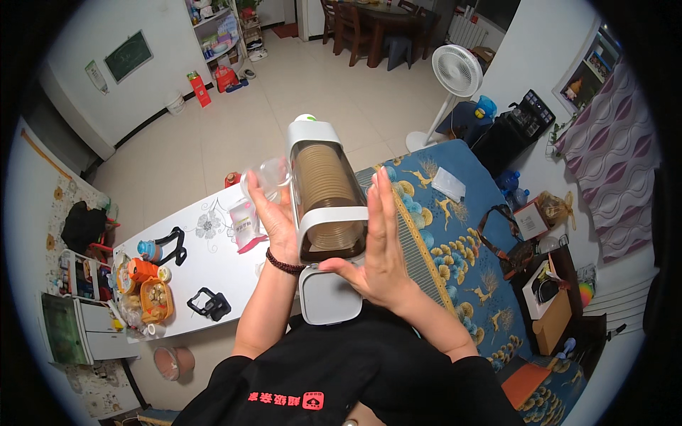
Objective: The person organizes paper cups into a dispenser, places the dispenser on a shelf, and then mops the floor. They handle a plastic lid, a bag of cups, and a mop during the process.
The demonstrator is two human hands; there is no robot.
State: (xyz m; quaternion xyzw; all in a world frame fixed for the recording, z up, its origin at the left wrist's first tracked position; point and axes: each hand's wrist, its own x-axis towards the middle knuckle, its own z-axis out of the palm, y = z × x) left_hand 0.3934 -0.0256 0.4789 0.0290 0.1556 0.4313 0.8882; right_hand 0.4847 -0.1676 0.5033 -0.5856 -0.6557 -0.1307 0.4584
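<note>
A tinted plastic cup dispenser (333, 183) with light grey bands and a stack of nested cups inside is pressed between my two hands, close to my chest. Its grey square lid (331, 296) hangs open at the near end. My left hand (279, 218) supports one side, with loose clear plastic cups (269, 178) at its fingertips. On the other side, my right hand (381, 245) lies flat against the dispenser, fingers extended and thumb by the lid hinge. A pink and white package (246, 226) rests on the table beside my left hand.
On the white table (205, 266) are a black strap (175, 246), a black bracket-like item (209, 303), a blue-capped jar (149, 250) and an orange basket (156, 300). A blue patterned couch (463, 213) bears a clear packet (448, 184). A white fan (456, 71) stands beyond.
</note>
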